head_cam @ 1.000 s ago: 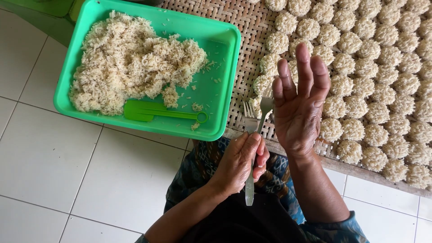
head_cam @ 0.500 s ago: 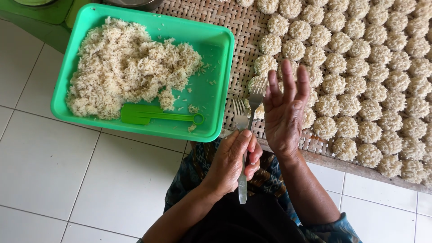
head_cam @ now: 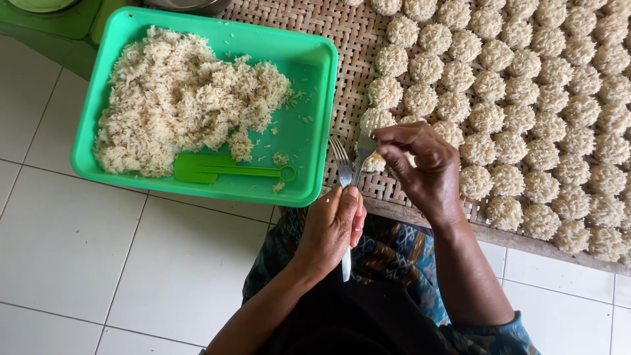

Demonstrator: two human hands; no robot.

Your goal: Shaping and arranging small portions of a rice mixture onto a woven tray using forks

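My left hand (head_cam: 332, 227) grips the handles of two metal forks (head_cam: 344, 169), tines pointing up over the near edge of a woven bamboo tray (head_cam: 342, 39). My right hand (head_cam: 427, 167) has its fingers curled, and its fingertips pinch a small rice clump (head_cam: 375, 163) at the tines of the right fork. Rows of round rice clumps (head_cam: 526, 98) cover the bamboo tray to the right. A green plastic tray (head_cam: 309, 72) on the left holds a heap of loose cooked rice (head_cam: 174, 98) and a green plastic paddle (head_cam: 217, 169).
White floor tiles (head_cam: 98, 250) lie below and left of the green tray. My lap in dark patterned cloth (head_cam: 394, 256) fills the bottom centre. A green object (head_cam: 46, 16) and a metal pot rim (head_cam: 190, 5) sit at the top left.
My right hand was spread open beside the forks; its fingers have now curled down and pinch at the fork tines. My left hand has kept holding the forks.
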